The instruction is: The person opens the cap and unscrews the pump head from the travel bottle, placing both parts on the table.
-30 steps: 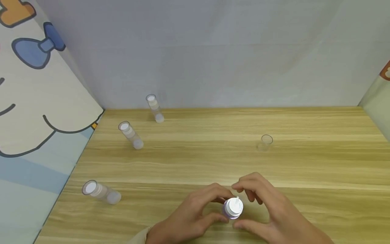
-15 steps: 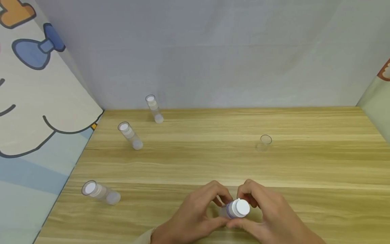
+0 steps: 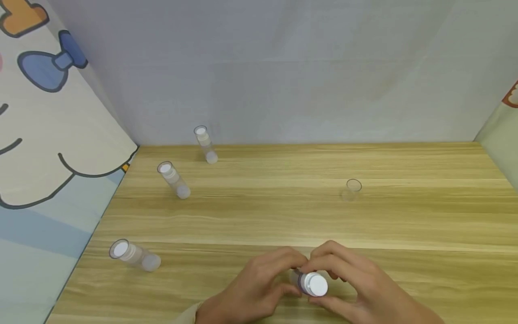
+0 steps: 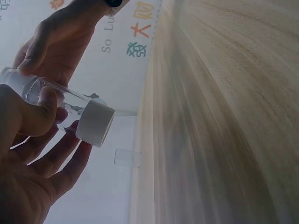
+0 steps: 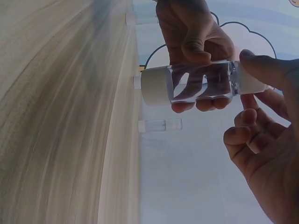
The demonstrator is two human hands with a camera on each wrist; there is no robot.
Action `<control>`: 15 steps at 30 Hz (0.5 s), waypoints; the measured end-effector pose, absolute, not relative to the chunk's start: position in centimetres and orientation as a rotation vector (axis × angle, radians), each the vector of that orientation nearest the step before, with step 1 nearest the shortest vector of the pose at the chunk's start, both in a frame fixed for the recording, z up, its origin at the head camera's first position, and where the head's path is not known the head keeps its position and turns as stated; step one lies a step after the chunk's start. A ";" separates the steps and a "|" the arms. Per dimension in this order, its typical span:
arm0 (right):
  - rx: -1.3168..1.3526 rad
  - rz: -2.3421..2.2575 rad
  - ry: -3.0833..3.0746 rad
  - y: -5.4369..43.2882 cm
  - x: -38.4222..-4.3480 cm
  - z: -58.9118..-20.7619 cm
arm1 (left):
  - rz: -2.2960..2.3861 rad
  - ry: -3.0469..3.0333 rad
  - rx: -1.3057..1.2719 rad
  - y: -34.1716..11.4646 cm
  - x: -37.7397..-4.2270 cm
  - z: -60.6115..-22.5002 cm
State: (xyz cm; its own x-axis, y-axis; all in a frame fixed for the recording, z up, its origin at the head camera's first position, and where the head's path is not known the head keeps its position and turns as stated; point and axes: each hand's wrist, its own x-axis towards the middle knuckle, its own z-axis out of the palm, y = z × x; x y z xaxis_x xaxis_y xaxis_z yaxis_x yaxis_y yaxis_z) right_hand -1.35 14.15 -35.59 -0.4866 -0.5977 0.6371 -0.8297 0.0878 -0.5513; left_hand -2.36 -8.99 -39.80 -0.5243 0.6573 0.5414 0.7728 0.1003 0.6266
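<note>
My left hand grips a clear cylindrical bottle around its body. The bottle has a wide white base and a round white top. In the head view it leans right, with the top turned up toward the camera. My right hand pinches the white top end between thumb and fingers, seen closely in the right wrist view. What sits inside the top cannot be made out. A clear, open-rimmed cap stands on the table behind the right hand, apart from both hands.
Three similar bottles with clear caps stand along the table's left side: one near the front, one midway, one at the back. A pale cloth wall borders the wooden table behind; printed cloth borders its left.
The right hand, apart from the bottle a second ago, has come onto its top and shifted its fingers there. The bottle has tilted right. The cap and other bottles stay put.
</note>
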 end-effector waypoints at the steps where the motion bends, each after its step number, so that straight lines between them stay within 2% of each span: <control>1: 1.445 1.349 -2.116 14.2 -1.4 -35.6 | -1.406 -2.235 -1.473 -9.0 -2.4 -39.8; 9: 1.504 1.289 -2.120 14.4 -1.5 -35.8 | -1.426 -2.285 -1.484 -9.2 -2.3 -39.8; 15: 1.429 1.268 -2.175 14.7 -1.5 -35.7 | -1.465 -2.318 -1.439 -9.2 -2.2 -39.8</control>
